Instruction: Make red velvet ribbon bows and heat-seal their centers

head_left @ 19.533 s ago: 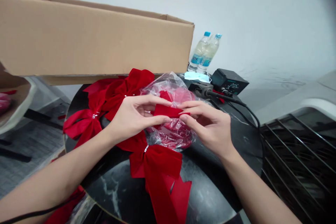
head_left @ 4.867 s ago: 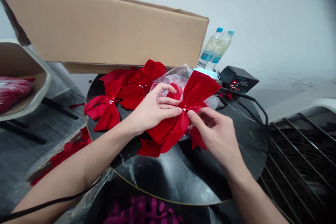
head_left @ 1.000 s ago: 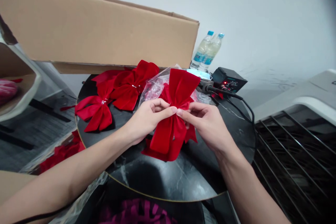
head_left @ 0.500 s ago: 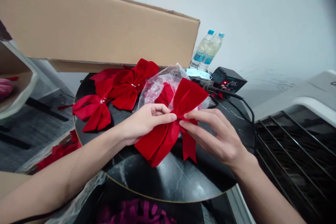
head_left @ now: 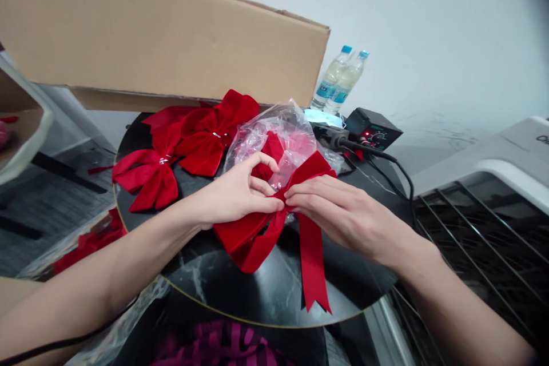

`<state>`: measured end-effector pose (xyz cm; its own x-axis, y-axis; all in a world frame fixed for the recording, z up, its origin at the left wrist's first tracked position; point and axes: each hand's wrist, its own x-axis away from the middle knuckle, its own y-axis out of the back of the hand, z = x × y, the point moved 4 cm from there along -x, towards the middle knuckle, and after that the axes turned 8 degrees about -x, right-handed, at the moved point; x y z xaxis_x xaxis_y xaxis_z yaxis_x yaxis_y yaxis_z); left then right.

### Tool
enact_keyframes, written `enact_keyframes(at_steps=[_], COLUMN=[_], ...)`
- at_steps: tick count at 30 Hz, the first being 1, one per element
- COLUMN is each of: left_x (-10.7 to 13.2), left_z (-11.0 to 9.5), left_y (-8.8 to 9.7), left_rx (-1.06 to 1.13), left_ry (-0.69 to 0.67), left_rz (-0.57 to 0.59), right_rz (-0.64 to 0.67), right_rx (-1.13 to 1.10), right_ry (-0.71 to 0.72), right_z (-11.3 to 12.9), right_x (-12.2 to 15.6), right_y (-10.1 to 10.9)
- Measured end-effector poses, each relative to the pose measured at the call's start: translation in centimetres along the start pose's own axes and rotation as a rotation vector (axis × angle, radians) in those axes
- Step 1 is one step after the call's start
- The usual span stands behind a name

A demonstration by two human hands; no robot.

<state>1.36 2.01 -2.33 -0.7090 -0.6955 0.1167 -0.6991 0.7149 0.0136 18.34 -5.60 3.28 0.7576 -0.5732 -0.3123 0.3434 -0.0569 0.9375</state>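
Note:
A red velvet bow (head_left: 251, 240) is held between both hands above the round black table (head_left: 206, 291). My left hand (head_left: 240, 191) pinches it near the middle, thumb on the front, index finger curled and lifted. Closed over the right side of its centre is my right hand (head_left: 338, 206), covering part of the knot. One notched ribbon tail (head_left: 315, 263) hangs down below my right hand. Behind the hands lies a clear plastic bag (head_left: 244, 143) with red pieces in it. Left of it rest finished-looking bows with silvery ties, one smaller (head_left: 154, 174) and one larger (head_left: 214, 134).
A long cardboard box (head_left: 184, 40) stands behind the table. Two water bottles (head_left: 337, 83), a blue mask (head_left: 322, 118) and a black control box (head_left: 373, 130) with a cable sit at the back right. A white appliance with a wire grille (head_left: 476, 229) stands at the right.
My right hand has rolled over the bow's centre, its fingers now closer together. The bow's upper loop has tipped lower, and the tail hangs longer. My left index finger has lifted.

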Motion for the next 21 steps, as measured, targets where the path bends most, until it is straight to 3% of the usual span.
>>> enact_keyframes(at_steps=[10,13,17,21], left_x=[0.1,0.3,0.7,0.8], left_z=[-0.7,-1.0,-1.5,-1.6], left_y=[-0.5,-0.7,-1.0,-1.0], left_rx=[-0.224,-0.273,-0.292,-0.280], left_ry=[-0.083,-0.143,-0.215,-0.224], left_rz=[0.001,-0.028,-0.032,-0.081], right_rz=[0.058,0.068,-0.021,-0.039], right_rx=[-0.066,-0.140,-0.262,-0.272], right_ry=[-0.115,-0.250,-0.431,-0.464], right_z=[-0.4,-1.1,-1.8,-2.0], right_x=[-1.2,-1.6,-2.0,-2.3], right_y=[-0.3,-0.4,-0.1,0.2])
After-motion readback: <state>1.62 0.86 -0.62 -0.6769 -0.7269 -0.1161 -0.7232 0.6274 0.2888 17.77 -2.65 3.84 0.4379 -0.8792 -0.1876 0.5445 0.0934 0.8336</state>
